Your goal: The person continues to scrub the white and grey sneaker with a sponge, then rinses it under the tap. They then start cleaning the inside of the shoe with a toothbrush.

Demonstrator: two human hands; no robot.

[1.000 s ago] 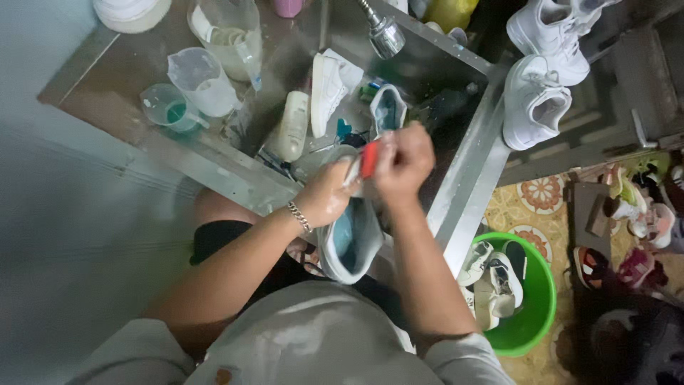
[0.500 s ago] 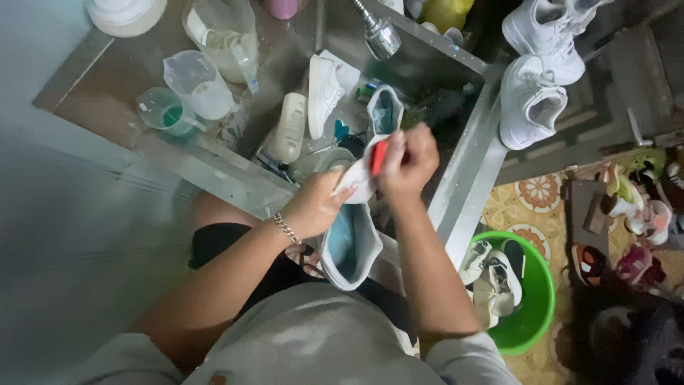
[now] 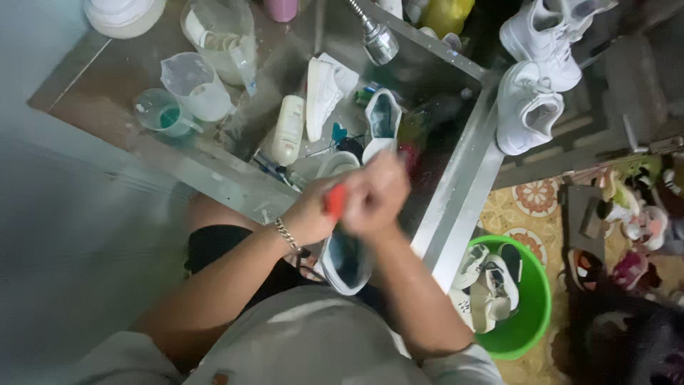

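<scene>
Here, at the centre of the frame, we see both hands pressed close together over a white shoe [image 3: 347, 262], whose opening faces up and whose heel hangs down toward the lap. The left hand [image 3: 308, 217], with a chain bracelet [image 3: 287, 234] at the wrist, is curled around the upper end of the shoe. The right hand [image 3: 376, 194] is blurred but closed in a fist around a red-handled tool [image 3: 335, 202], only a bit of which shows between the two hands; what kind of tool it is we cannot tell.

Just above the hands lies a steel sink [image 3: 456, 192]. In it we see another white shoe [image 3: 322, 96] on its side, a shoe standing with its blue-grey lining [image 3: 381, 121] open upward, a pale bottle [image 3: 288, 130] lying flat, and small tools we cannot make out. A tap head [image 3: 379, 43] hangs over the basin.

On the counter at the upper left stand a clear measuring jug [image 3: 192, 85], a small cup with green liquid [image 3: 160, 114] and a larger clear container [image 3: 221, 36]. At the upper right, two white sneakers [image 3: 531, 103] rest on a ledge beside the sink. At the lower right, a green bucket [image 3: 531, 321] on the patterned floor holds more shoes [image 3: 488, 281], near the right forearm.
</scene>
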